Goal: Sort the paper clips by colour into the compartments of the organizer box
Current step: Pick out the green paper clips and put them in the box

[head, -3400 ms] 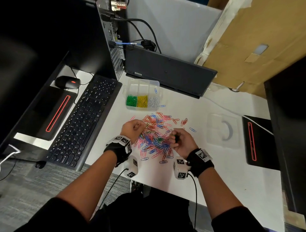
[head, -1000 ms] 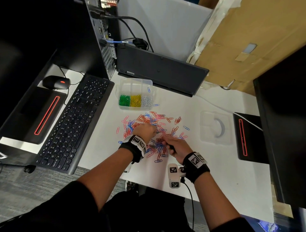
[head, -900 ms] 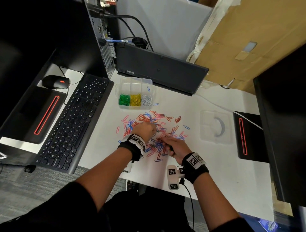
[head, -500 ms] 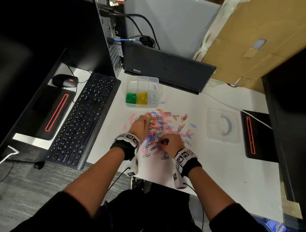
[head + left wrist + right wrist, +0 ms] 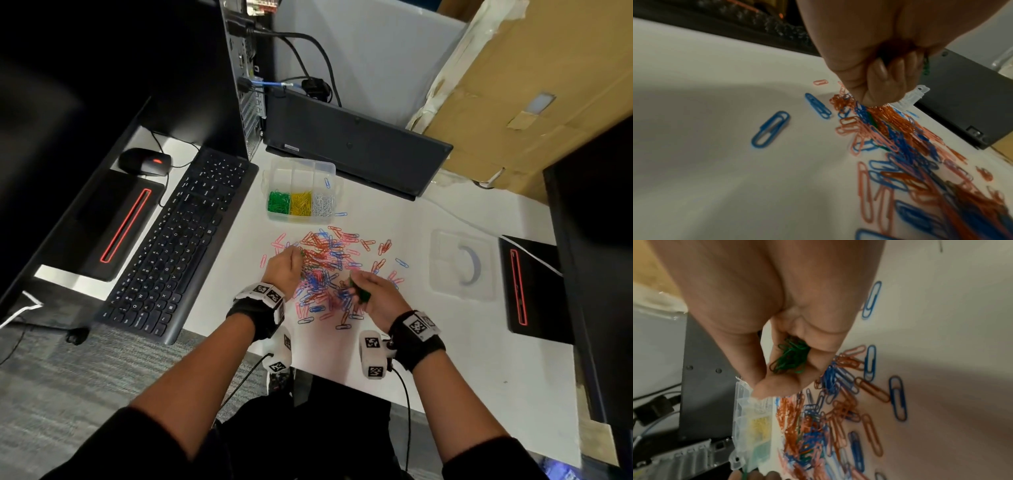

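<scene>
Right hand (image 5: 375, 294) had lifted off the pile (image 5: 329, 270), fingers (image 5: 818, 356) curled round green clips (image 5: 791, 356). Left hand (image 5: 284, 269) pinched another green. Organizer box (image 5: 301, 168) waited at twelve o'clock on the bench (image 5: 445, 359); greens nearly cleared.

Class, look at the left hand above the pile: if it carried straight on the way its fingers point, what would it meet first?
Probably the loose paper clips just beyond the left hand; farther along that line stands the organizer box, though depth is hard to judge.
</scene>
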`<state>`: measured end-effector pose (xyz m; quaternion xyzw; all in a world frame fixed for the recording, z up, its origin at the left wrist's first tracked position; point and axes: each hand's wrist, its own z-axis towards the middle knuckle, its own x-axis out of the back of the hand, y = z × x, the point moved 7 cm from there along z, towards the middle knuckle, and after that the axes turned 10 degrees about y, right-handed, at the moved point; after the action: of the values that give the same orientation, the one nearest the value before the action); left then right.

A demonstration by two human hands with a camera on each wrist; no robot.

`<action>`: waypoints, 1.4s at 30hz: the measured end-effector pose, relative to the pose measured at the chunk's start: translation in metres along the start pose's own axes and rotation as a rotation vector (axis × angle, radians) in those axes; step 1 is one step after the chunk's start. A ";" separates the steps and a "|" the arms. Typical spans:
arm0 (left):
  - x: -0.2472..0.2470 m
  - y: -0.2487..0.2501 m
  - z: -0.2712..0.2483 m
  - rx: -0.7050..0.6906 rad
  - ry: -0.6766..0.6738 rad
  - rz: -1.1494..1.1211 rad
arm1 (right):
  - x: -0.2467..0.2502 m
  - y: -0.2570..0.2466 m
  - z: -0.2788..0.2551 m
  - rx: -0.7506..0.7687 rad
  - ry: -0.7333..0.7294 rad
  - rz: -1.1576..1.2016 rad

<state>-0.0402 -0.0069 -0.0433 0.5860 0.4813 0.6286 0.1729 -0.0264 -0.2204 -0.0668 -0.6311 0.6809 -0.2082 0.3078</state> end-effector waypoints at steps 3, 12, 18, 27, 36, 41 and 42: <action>-0.003 -0.011 -0.002 0.066 -0.029 -0.157 | -0.010 0.001 -0.001 -0.116 -0.042 0.201; 0.019 -0.060 -0.011 0.390 0.005 -0.471 | -0.057 -0.022 0.031 0.135 0.077 -0.577; 0.029 -0.083 -0.010 0.453 0.079 -0.434 | -0.108 -0.045 0.027 0.626 0.028 -1.167; 0.032 -0.071 0.000 0.473 0.082 -0.470 | -0.104 -0.044 0.030 0.677 -0.015 -1.196; 0.031 -0.061 0.001 0.642 0.093 -0.505 | -0.048 -0.058 0.037 0.479 0.186 -1.091; 0.026 -0.032 0.004 0.241 -0.011 -0.048 | -0.067 -0.060 0.025 0.672 0.113 -1.147; 0.023 -0.028 0.006 0.166 -0.028 0.035 | -0.076 -0.058 0.024 0.706 0.063 -1.189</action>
<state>-0.0508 0.0269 -0.0535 0.6154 0.5189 0.5812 0.1192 0.0335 -0.1500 -0.0332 -0.7529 0.1191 -0.5690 0.3085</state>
